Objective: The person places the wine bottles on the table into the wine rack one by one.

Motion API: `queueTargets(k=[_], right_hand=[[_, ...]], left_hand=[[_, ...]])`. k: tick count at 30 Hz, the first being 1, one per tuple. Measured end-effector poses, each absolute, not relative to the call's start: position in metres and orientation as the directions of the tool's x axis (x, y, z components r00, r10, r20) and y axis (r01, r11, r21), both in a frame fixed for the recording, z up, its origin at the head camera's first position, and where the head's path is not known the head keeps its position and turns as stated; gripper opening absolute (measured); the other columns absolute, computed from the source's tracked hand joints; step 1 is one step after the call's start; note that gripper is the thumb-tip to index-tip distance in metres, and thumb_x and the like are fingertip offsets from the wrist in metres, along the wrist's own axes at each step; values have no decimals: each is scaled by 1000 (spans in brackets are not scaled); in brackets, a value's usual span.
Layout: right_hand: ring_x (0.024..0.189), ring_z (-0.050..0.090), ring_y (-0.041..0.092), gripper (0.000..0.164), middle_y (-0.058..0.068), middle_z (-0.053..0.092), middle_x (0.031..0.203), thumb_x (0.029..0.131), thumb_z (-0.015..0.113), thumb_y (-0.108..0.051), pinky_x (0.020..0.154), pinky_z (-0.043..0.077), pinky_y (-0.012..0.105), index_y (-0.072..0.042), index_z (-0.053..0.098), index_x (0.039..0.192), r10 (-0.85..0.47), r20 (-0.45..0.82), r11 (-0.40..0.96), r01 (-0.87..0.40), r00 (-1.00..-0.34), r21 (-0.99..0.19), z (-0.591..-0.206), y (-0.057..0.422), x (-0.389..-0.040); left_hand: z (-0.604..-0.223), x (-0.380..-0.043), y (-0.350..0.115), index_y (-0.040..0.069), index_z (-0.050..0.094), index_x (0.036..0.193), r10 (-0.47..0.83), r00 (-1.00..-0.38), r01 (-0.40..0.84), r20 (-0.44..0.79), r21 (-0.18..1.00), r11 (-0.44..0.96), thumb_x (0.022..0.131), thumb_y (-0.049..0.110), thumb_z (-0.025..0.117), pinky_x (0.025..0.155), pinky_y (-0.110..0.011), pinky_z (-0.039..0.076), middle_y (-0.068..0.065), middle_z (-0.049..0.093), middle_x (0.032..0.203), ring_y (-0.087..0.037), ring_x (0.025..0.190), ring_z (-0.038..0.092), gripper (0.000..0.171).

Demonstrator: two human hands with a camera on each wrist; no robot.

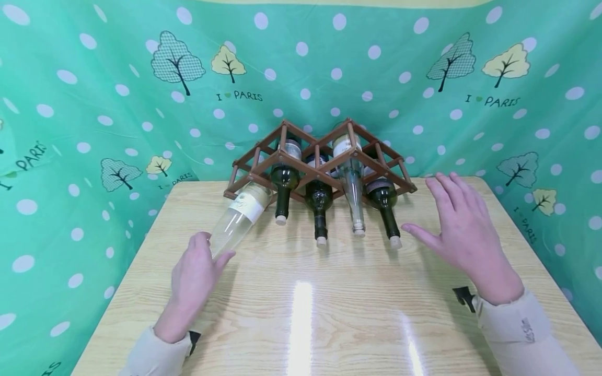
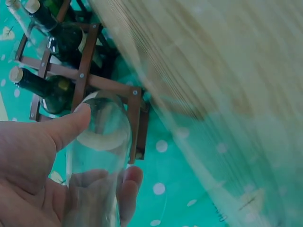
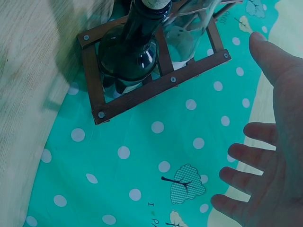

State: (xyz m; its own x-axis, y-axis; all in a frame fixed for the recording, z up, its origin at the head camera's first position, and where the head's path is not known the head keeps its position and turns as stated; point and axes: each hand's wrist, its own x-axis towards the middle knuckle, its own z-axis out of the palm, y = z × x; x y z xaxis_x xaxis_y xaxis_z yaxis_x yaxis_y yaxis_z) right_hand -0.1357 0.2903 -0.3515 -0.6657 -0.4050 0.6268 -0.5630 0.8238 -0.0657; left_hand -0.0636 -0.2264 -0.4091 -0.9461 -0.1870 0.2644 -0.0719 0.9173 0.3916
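Observation:
My left hand [image 1: 195, 274] grips a clear glass bottle [image 1: 231, 224] with a pale label, its neck end hidden in the hand. The bottle lies tilted, its labelled base end at the lower left opening of a brown wooden wine rack [image 1: 354, 152]. In the left wrist view, thumb and fingers curl round the glass [image 2: 99, 156]. To the right of the rack, my right hand [image 1: 463, 227] hovers with fingers straight and thumb spread, holding nothing. Nearest to it is a dark green corked bottle [image 1: 383, 197] at the rack's right end.
Two more dark bottles [image 1: 284, 180] and another clear bottle [image 1: 354, 190] lie in the rack, corked necks pointing forward. The rack stands at the back of a light wooden table [image 1: 357, 308]. Behind and beside it hangs a green dotted cloth [image 1: 301, 68].

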Motion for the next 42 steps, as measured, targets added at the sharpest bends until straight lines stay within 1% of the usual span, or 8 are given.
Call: queueTargets(k=[5,8,13,21,24,28,30,42], right_hand=[[150,32,53,108,32,43,157,94,49,-83,125,22,63,0,38,161,-401,612,828,-556,-681,-76,-353,290,-136],[150,33,53,108,32,43,158,94,48,-83,125,22,63,-1,38,162,-400,601,830,-552,-692,-82,-354,290,-137],[151,32,51,107,31,42,159,94,49,-83,126,21,62,-1,37,162,-399,588,832,-548,-704,-92,-354,291,-137],[151,32,52,107,31,41,160,94,51,-81,125,21,63,-2,36,163,-413,570,829,-552,-710,-86,-355,292,-137],[151,31,52,107,30,40,160,92,59,-77,125,22,64,-2,35,164,-418,546,833,-547,-726,-88,-354,293,-137],[151,31,52,108,29,40,161,87,77,-63,125,22,65,-3,33,165,-414,506,845,-527,-757,-97,-353,293,-137],[150,31,53,109,29,40,161,84,83,-58,124,22,66,-3,33,164,-411,490,849,-518,-769,-100,-353,293,-137],[150,32,54,109,29,40,160,83,86,-54,122,25,68,-3,35,163,-407,471,854,-509,-783,-108,-355,294,-137]], left_hand=[[-407,-64,-222,-11,50,130,-174,-970,-80,169,456,886,93,34,85,63,-51,57,-27,61,115,-37,82,66,68],[-405,-65,-221,-13,49,132,-161,-980,-84,117,490,868,95,33,82,68,-48,57,-27,60,118,-34,83,63,68],[-402,-67,-218,-14,46,138,-140,-989,-90,49,549,831,97,31,81,65,-37,54,-27,59,123,-26,78,60,69],[-397,-70,-215,-13,42,144,-116,-993,-83,16,595,799,98,29,78,66,-36,55,-28,57,127,-26,84,64,72],[-396,-72,-213,-12,41,146,-115,-993,-85,11,602,794,99,29,78,65,-35,55,-27,57,128,-26,85,63,73],[-395,-74,-212,-11,39,148,-112,-994,-86,4,614,785,99,30,77,65,-35,55,-27,56,130,-27,86,63,74],[-395,-75,-211,-11,38,149,-110,-994,-84,5,618,782,100,31,77,66,-35,55,-27,55,130,-27,87,63,75],[-392,-87,-202,-11,37,150,-98,-995,-70,9,639,766,100,29,75,70,-37,55,-27,53,132,-30,93,62,74]])
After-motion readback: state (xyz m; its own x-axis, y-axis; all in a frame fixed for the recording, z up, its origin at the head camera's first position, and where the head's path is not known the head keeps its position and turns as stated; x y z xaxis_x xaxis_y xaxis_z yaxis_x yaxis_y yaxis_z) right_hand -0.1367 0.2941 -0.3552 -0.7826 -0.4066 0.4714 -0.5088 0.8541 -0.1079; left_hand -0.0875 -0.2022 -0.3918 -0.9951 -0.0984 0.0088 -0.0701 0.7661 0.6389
